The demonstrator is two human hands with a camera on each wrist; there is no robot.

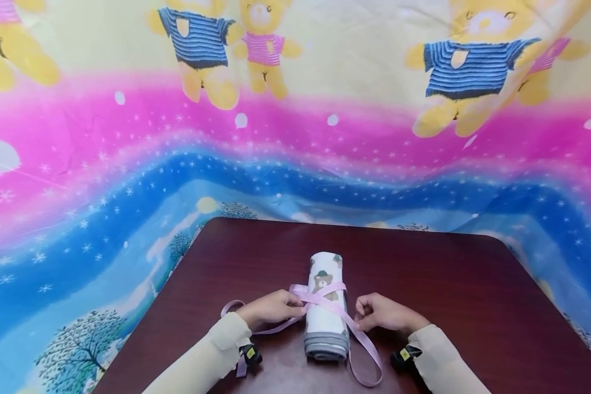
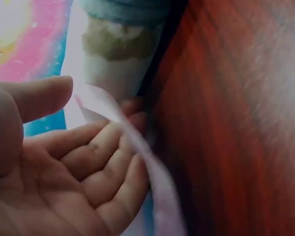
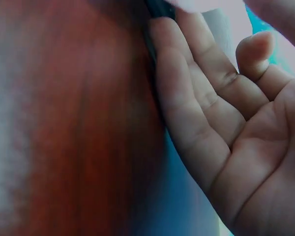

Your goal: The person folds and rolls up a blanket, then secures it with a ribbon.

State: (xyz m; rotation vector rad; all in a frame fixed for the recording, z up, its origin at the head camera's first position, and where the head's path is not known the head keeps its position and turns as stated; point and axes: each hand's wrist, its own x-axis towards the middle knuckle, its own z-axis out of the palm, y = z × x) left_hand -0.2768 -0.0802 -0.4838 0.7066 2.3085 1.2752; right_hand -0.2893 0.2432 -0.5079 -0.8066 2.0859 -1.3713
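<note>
A rolled white cloth [image 1: 325,323] with a bear print and a grey edge lies lengthwise on the table. A pink ribbon [image 1: 332,309] crosses over its middle, with loose lengths on both sides. My left hand [image 1: 276,307] is at the roll's left side. In the left wrist view its thumb stands apart from the fingers [image 2: 113,167], and the ribbon [image 2: 160,189] runs across the fingertips. Beside the roll's right side is my right hand [image 1: 386,313], fingertips close to the ribbon there. Its fingers [image 3: 179,93] are loosely bent in the right wrist view.
The dark red-brown table [image 1: 448,284] has rounded far corners. Behind it hangs a colourful curtain [image 1: 295,131] printed with bears. One ribbon tail [image 1: 241,366] lies by the left wrist; another ribbon loop [image 1: 376,377] lies right of the roll, toward the near edge.
</note>
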